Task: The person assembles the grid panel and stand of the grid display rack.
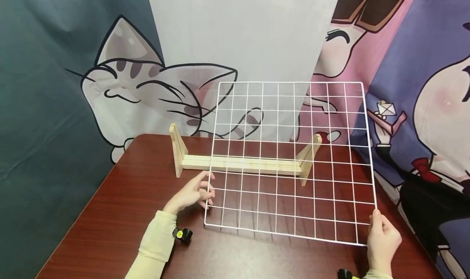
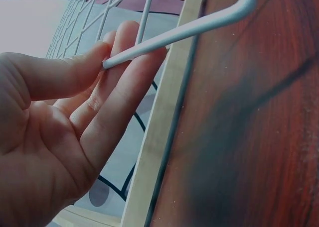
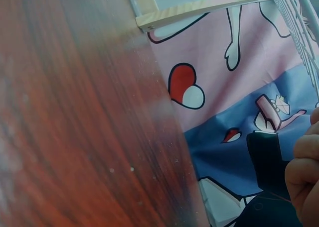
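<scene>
A white wire grid panel (image 1: pixel 277 126) stands tilted above the table, in front of a pale wooden stand (image 1: pixel 198 162). My left hand (image 1: pixel 194 194) pinches the panel's left edge rod between thumb and fingers, a little above the lower corner. The left wrist view shows that rod (image 2: pixel 189 31) close up, with the corner bend beyond the fingers. At the lower right corner, my right hand (image 1: pixel 383 238) grips the side rod with its thumb on top. Only curled fingers of the right hand (image 3: pixel 304 172) show in the right wrist view.
The stand has a long crossbar and two upright end pieces, and it rests towards the back of the dark red-brown table (image 1: pixel 121 197). Behind the table hangs a printed cloth (image 1: pixel 257 34) with cartoon figures. A dark wrist camera (image 1: pixel 185 235) sits on the left sleeve.
</scene>
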### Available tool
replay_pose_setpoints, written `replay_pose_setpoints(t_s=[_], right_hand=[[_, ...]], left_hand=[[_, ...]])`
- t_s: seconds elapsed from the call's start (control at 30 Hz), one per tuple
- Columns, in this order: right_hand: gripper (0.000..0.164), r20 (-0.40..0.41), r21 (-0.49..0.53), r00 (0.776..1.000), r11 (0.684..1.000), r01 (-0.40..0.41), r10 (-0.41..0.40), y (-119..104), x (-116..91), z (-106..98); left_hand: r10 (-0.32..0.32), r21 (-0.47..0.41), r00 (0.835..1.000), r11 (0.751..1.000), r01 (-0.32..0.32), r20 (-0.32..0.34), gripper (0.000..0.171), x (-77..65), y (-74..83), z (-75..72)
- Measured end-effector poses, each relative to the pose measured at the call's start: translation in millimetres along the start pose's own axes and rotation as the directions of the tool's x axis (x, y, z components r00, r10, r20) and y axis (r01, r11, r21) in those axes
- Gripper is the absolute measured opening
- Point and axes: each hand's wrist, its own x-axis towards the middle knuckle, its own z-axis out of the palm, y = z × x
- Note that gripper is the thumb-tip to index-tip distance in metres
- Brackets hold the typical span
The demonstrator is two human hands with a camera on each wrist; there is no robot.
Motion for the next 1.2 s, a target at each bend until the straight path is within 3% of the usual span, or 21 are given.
replay_pose_setpoints(t_s=[0.2, 0.43, 0.67, 1.2], right_hand=[[0.042, 0.002, 0.105, 0.999, 0.994, -0.037, 0.037, 3, -2, 0], [0.038, 0.043, 0.272, 0.987, 0.949, -0.16, 0.154, 1, -6, 2], [0.038, 0.044, 0.244, 0.984, 0.953, -0.178, 0.173, 0, -8, 2], [0.043, 0.071, 0.322, 0.986, 0.933, -0.163, 0.148, 2, -5, 6]], left_hand=[[0.023, -0.005, 1.0, 1.0, -0.023, 0.008, 0.043, -0.4, -2.6, -1.3], [0.031, -0.002, 0.999, 1.0, -0.031, -0.014, 0.041, 2.6, -5.7, -3.4], [0.002, 0.005, 1.0, 1.0, -0.002, -0.01, 0.037, 3.2, -10.3, -4.3], [0.028, 0.0, 0.999, 1.0, -0.028, -0.015, 0.035, -1.2, -8.0, -7.8]])
